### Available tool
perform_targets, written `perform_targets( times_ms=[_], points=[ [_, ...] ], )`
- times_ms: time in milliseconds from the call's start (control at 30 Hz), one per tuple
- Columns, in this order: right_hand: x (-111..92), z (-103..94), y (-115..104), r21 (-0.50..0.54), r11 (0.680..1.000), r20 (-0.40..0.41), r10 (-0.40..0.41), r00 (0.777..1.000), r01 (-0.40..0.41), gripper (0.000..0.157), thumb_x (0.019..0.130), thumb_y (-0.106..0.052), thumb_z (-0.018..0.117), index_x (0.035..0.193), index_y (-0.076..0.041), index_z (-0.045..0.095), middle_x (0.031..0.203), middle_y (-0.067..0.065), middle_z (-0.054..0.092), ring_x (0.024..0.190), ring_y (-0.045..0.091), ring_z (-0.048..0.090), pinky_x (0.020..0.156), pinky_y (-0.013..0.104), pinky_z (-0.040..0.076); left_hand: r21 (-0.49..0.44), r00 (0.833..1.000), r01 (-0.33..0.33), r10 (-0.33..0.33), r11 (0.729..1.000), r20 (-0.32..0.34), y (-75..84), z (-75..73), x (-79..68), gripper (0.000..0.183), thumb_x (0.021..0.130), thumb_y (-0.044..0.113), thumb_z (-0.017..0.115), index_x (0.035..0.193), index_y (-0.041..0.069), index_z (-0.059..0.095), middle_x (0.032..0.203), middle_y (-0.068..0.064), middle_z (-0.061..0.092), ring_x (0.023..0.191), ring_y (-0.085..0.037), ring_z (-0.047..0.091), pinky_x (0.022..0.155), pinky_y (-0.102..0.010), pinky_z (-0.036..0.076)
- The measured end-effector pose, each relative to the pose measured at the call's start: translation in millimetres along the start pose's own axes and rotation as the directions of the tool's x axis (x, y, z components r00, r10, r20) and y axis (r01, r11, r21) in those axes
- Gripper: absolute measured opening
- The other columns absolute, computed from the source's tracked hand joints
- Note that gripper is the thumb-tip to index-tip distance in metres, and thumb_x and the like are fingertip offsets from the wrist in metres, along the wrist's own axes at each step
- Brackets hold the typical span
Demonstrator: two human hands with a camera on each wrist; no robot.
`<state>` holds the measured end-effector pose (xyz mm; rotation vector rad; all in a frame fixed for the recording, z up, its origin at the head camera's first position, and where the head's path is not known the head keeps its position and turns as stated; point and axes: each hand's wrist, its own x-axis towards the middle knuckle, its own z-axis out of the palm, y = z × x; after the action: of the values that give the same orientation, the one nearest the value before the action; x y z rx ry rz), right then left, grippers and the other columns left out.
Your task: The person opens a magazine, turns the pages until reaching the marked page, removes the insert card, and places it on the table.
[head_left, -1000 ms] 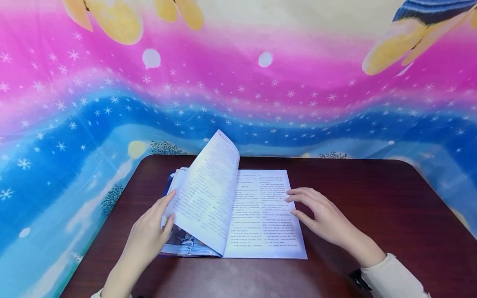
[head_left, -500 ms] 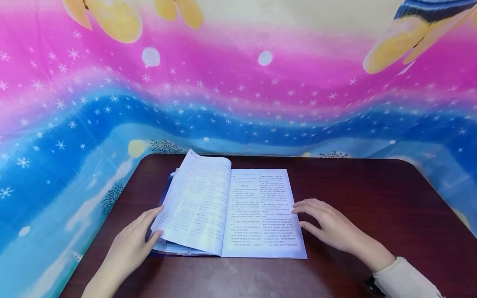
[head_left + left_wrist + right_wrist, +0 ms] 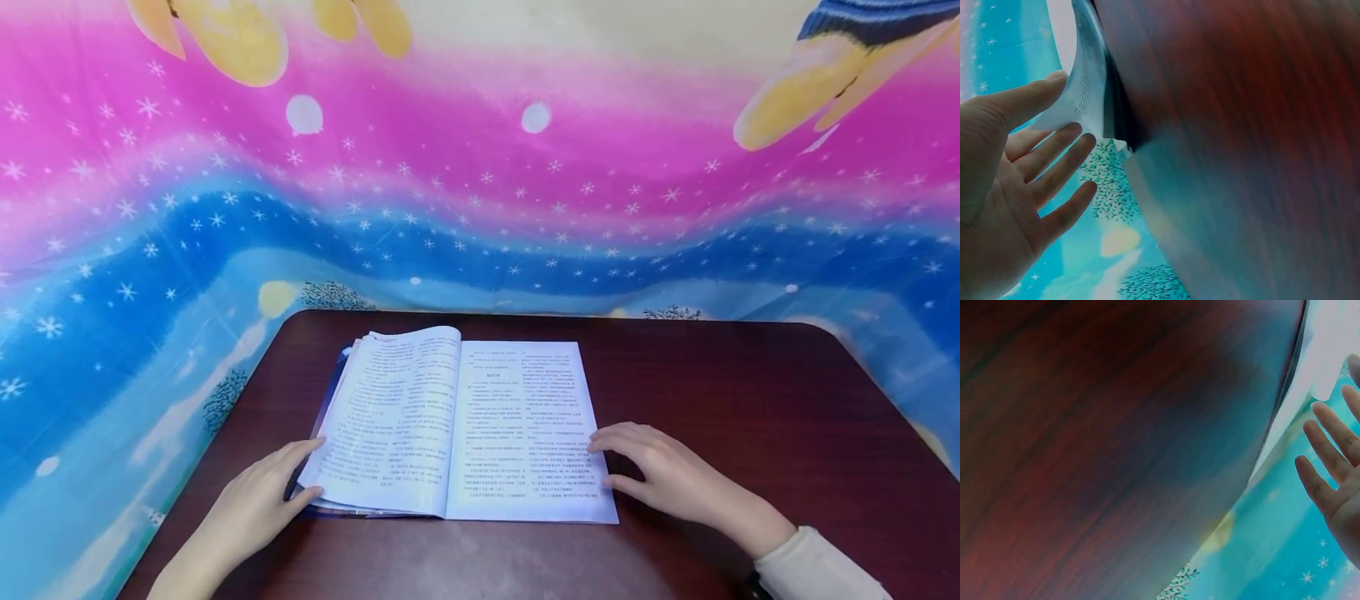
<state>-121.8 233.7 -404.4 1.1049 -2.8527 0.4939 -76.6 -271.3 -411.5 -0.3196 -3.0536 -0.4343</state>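
An open magazine [image 3: 525,433] with dense printed text lies on the dark wooden table. Its left-hand pages [image 3: 390,417] arch up near the spine, over a dark blue cover edge that shows at the left. My left hand [image 3: 258,492] touches the outer left edge near the lower corner, fingers extended and thumb apart. In the left wrist view, the bent pages [image 3: 1088,81] reach in beside the thumb and fingertips of that hand. At the right page's outer edge, my right hand [image 3: 660,467] rests with its fingers loosely extended.
The table [image 3: 720,375] has a reddish-brown, glossy top with rounded back corners. Behind and beside it hangs a cloth [image 3: 465,183] in pink and blue with snowflakes. A light sleeve [image 3: 817,567] covers the right forearm.
The raised page has come down onto the left side, with my left hand moving left and toward me along with it. My right hand has slid down the right page's edge.
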Motion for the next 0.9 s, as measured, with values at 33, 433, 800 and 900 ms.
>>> perform_targets(
  times_ms=[33,433,800,900],
  points=[
    [-1.1,0.6,0.3,0.004,1.000,0.011,0.005,1.000,-0.005,0.038,0.084,-0.023,0.081,0.119,-0.018,0.068,0.125,-0.005,0.063,0.115,0.017,0.059,0.094,0.045,0.050,0.003,1.000,0.003,-0.003,1.000,0.012,-1.6,0.8,0.0,0.066,0.079,0.024,0.085,0.136,0.004,0.058,0.130,-0.019,0.061,0.116,-0.040,0.060,0.088,-0.059,0.049],
    [-7.0,5.7,3.0,-0.003,0.998,0.124,0.070,0.990,-0.070,0.052,0.078,-0.033,0.084,0.124,-0.013,0.067,0.139,0.003,0.057,0.127,0.025,0.053,0.100,0.049,0.046,0.046,0.990,0.020,-0.026,0.999,0.135,-8.9,5.2,4.1,0.057,0.082,0.025,0.082,0.131,0.003,0.062,0.129,-0.019,0.061,0.118,-0.041,0.058,0.091,-0.061,0.047],
    [-5.3,6.5,3.6,0.038,0.991,0.191,0.120,0.974,-0.130,0.065,0.075,-0.039,0.086,0.131,-0.015,0.064,0.149,0.007,0.048,0.135,0.031,0.045,0.103,0.054,0.042,0.086,0.983,-0.020,0.004,0.996,0.181,-12.5,1.6,9.9,0.057,0.082,0.032,0.081,0.129,0.005,0.064,0.131,-0.018,0.060,0.118,-0.041,0.057,0.091,-0.061,0.047],
    [-5.5,8.0,4.6,0.047,0.990,0.193,0.119,0.974,-0.131,0.066,0.075,-0.039,0.086,0.131,-0.015,0.063,0.149,0.006,0.048,0.136,0.032,0.044,0.103,0.055,0.041,0.081,0.979,-0.037,0.020,0.996,0.201,-14.6,0.9,9.6,0.060,0.080,0.035,0.082,0.130,0.005,0.064,0.136,-0.019,0.056,0.121,-0.043,0.055,0.091,-0.063,0.046]
  ],
)
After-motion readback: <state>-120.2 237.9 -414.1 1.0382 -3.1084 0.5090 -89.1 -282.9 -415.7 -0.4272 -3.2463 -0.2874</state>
